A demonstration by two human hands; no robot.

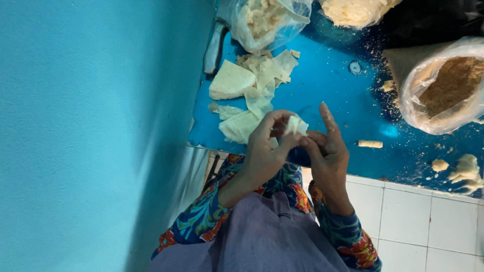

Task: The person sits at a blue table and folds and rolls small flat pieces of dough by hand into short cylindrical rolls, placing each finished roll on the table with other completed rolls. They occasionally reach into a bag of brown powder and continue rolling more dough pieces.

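Both of your hands meet over the near edge of the blue table (327,75): your left hand (264,151) and right hand (327,151) pinch a small white wrapper (295,125) together between their fingertips, your right forefinger pointing up free. Just beyond lies a pile of white wrapper sheets (252,95). A finished roll (370,144) lies to the right, near a bag of brown crumbs (448,85).
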